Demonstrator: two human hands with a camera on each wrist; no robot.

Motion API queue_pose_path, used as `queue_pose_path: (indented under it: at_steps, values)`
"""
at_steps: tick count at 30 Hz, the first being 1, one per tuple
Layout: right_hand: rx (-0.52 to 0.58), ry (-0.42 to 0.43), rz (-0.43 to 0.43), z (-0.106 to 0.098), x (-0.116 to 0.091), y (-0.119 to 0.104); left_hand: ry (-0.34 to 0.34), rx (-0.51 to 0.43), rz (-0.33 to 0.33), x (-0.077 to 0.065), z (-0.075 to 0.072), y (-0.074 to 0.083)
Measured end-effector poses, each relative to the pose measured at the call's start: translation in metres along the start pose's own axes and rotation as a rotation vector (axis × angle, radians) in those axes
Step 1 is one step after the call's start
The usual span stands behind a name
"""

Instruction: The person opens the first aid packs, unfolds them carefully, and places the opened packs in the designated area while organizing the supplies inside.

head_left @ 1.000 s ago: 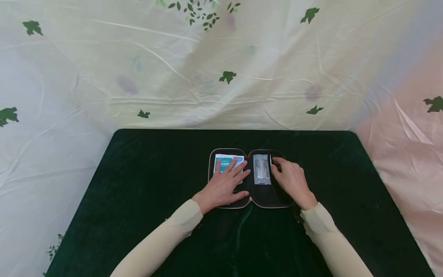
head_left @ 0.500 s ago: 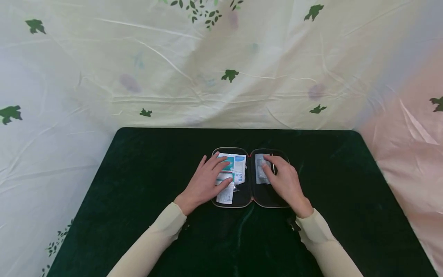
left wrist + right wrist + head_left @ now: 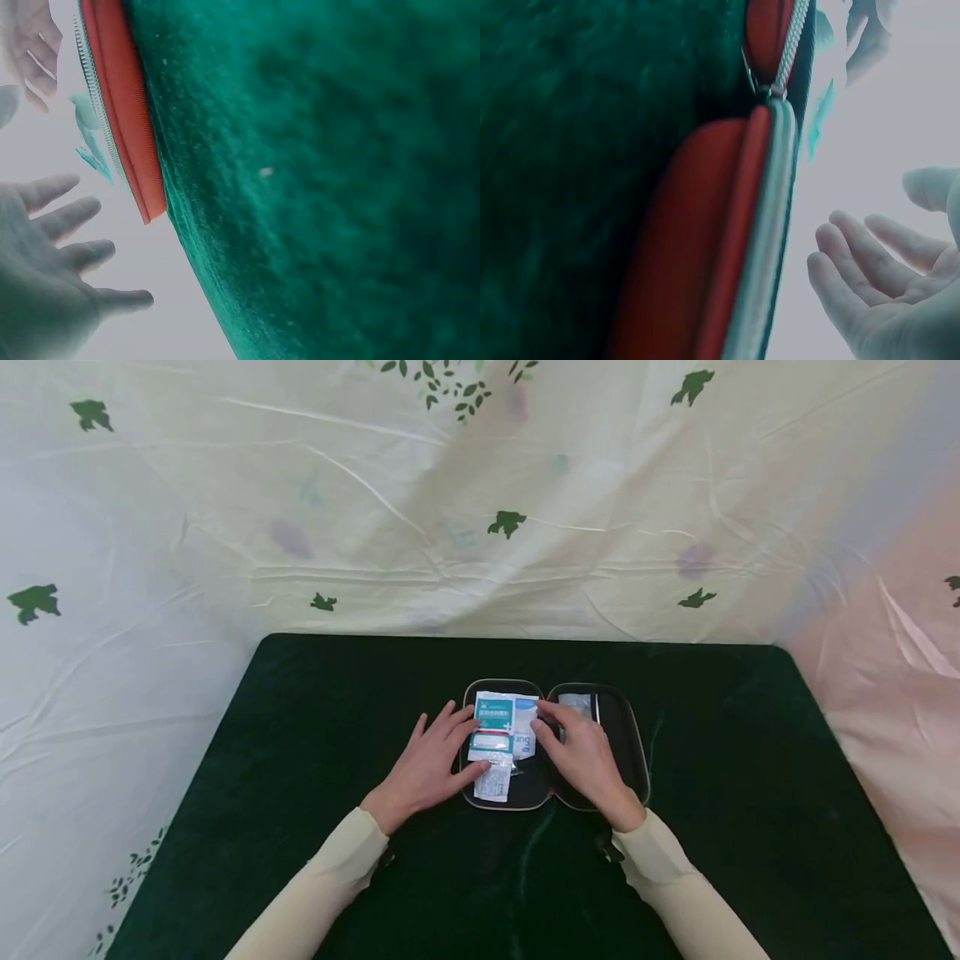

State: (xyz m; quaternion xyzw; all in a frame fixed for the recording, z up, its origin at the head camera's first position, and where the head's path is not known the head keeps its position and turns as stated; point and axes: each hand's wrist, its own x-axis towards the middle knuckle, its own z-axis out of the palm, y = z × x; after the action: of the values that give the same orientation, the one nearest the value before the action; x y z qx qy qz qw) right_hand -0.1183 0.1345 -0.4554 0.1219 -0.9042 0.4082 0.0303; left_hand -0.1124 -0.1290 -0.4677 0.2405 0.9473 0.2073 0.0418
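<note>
An unzipped case (image 3: 624,752) lies spread flat, dark inside and red outside (image 3: 127,112). Its left half holds a teal-and-white packet (image 3: 495,714), a blue-and-white packet (image 3: 526,739) and a small white printed packet (image 3: 492,785). My left hand (image 3: 423,766) is at the left rim, fingers spread, fingertips by the teal packet and thumb by the printed one. Over the hinge hovers my right hand (image 3: 588,760), fingers loosely bent near the blue-and-white packet; the right wrist view shows nothing in it. It partly hides a clear packet (image 3: 575,701) in the right half.
A thin white stick (image 3: 597,708) stands out along the right half of the case. Dark green velvet (image 3: 360,710) covers the table, whose far edge meets a pale patterned cloth backdrop (image 3: 420,585).
My left hand has drawn back left off the packets, uncovering them. My right hand has moved left from the white stick, across the clear packet, to the hinge.
</note>
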Motion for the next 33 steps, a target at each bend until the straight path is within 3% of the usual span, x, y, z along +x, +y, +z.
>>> queue_pose_path:
  at_steps: [5,11,26,33]
  values:
    - [-0.008,-0.033,0.017,0.008,0.005,-0.003,-0.089,-0.006,0.005,-0.002,0.000,0.001]
    - [-0.046,-0.079,0.031,0.016,0.012,-0.007,-0.134,0.036,0.022,-0.003,0.001,0.002]
    - [-0.045,-0.059,0.014,0.025,0.020,-0.013,-0.178,0.059,0.040,-0.003,0.005,0.004]
    - [0.072,-0.034,0.063,0.023,0.020,-0.012,-0.147,0.045,0.058,-0.003,0.002,0.005]
